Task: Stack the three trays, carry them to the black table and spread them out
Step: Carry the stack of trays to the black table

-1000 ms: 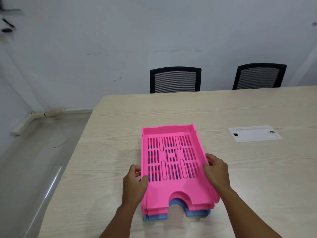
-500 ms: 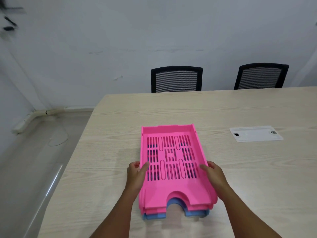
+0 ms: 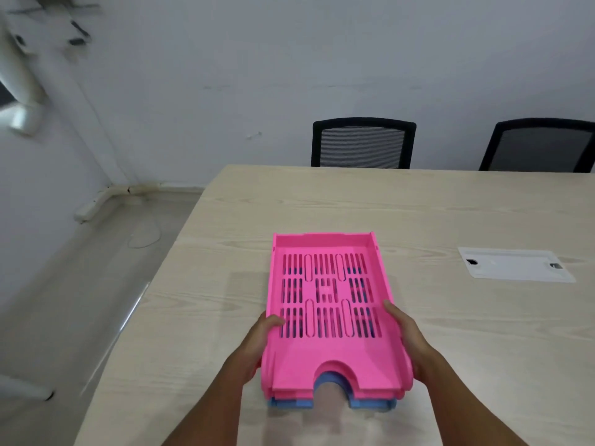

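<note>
A stack of trays rests near the front of the light wooden table [image 3: 450,204]. The top pink tray [image 3: 331,304] has a slotted floor and a notch in its near edge. A second pink edge shows just under it, and a blue tray [image 3: 370,404] peeks out at the bottom. My left hand [image 3: 260,336] grips the stack's left side with the thumb on the rim. On the right side, my right hand [image 3: 407,336] grips the stack the same way. No black table is in view.
A white flat plate [image 3: 515,264] lies on the table to the right of the stack. Two black mesh chairs [image 3: 363,142] [image 3: 541,144] stand behind the far edge, against the wall. The table's left edge borders open floor, with cable trunking in the corner.
Both hands have slid lower along the sides of the stack and closed around it. The view has shifted to the left.
</note>
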Demonstrator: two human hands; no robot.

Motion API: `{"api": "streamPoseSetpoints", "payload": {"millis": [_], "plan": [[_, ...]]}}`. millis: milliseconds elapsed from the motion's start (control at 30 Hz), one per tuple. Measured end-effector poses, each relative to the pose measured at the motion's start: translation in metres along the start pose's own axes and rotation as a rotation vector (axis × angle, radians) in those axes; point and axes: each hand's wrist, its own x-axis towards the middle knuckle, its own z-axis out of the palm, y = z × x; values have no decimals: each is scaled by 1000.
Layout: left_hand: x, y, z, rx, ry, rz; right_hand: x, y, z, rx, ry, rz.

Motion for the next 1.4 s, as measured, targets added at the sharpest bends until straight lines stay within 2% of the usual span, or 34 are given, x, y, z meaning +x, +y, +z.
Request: {"api": "streamPoseSetpoints", "payload": {"millis": [233,533,900,1100,1400], "plan": [[-35,-29,-44,-209,175,37,28,8,43,-124,-50,-22],[-116,-65,-154,-386,459,117,64,47,188,-373,-263,44],[-253,-113,-363,-527,764,213,63,147,466,-538,-575,113],[-330,-145,-466,-723,937,209,52,215,612,-572,-724,205],[-387,-158,-616,-749,1160,278,82,290,827,-706,-907,156]]}}
